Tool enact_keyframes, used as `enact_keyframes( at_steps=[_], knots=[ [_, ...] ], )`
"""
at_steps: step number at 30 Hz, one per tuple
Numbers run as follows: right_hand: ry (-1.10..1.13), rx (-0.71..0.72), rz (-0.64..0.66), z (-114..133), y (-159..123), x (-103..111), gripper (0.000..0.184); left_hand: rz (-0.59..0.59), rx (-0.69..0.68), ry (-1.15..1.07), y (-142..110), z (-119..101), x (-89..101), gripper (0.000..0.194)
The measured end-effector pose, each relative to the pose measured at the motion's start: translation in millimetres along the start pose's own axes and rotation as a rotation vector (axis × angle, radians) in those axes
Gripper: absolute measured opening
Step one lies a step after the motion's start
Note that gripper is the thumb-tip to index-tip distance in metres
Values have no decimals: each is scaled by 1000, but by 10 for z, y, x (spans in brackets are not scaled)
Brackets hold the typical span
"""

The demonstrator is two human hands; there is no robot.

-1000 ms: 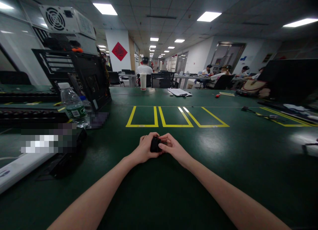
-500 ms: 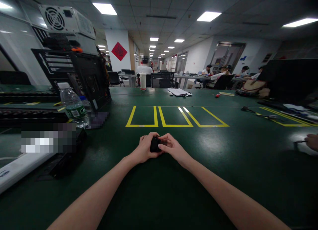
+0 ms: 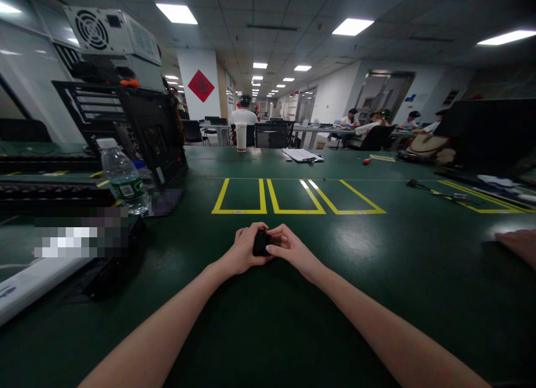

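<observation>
Between our hands we hold a small black object (image 3: pixel 260 243), near the middle of the table (image 3: pixel 259 332) on our side of the yellow tape (image 3: pixel 299 212); our left hand (image 3: pixel 246 248) curls around its left side, fingers over its far edge and thumb along its near edge, closed to its width; our right hand (image 3: pixel 286 244) meets it from the right with thumb and fingertips, the fingers bent and only slightly apart; we cannot tell whether the object touches the table, nor make out its details.

To the left we see a white bar (image 3: pixel 46 284) lying beside dark parts (image 3: pixel 106 265); farther back stands a clear bottle (image 3: pixel 123 181) with a green label, in front of a black computer case (image 3: pixel 154 137); a metal box with a fan grille (image 3: pixel 113 36) sits above the case. At the far side of the table a pale cup (image 3: pixel 241 137) stands upright, with a clipboard (image 3: pixel 302 155) to its right; farther right lies a small red item (image 3: pixel 367 161). At the right edge another person's hand (image 3: pixel 517 244) reaches over the table, well apart from ours; a dark cable (image 3: pixel 435 193) lies beyond it.
</observation>
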State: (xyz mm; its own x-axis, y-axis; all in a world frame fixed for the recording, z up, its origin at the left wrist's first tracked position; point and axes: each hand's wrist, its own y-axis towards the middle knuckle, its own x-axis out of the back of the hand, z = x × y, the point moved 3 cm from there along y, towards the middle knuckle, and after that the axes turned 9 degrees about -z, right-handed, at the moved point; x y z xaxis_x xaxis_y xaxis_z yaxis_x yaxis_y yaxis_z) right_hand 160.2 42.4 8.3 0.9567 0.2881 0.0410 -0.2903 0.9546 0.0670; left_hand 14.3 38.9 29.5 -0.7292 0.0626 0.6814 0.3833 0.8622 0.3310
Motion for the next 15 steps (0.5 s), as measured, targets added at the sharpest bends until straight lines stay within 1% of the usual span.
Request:
enact_keyframes(
  at_steps=[2,4,8,10,12,15],
  knots=[
    [-1,-3,-18,-17,11,-5,26,-1,6,-15,-2,28,-16,55],
    [1,-6,-30,-40,32,-10,28,-17,1,-15,4,66,-47,55],
    [20,-12,-14,-76,72,-14,33,-88,-46,14,26,100,-82,54],
    [26,-5,7,-74,74,-12,31,-66,-54,21,28,80,-76,53],
    [25,7,24,-61,61,-6,34,-39,-55,31,23,45,-50,52],
    [14,9,12,-41,33,6,35,-30,-42,36,13,9,-13,53]
  ],
)
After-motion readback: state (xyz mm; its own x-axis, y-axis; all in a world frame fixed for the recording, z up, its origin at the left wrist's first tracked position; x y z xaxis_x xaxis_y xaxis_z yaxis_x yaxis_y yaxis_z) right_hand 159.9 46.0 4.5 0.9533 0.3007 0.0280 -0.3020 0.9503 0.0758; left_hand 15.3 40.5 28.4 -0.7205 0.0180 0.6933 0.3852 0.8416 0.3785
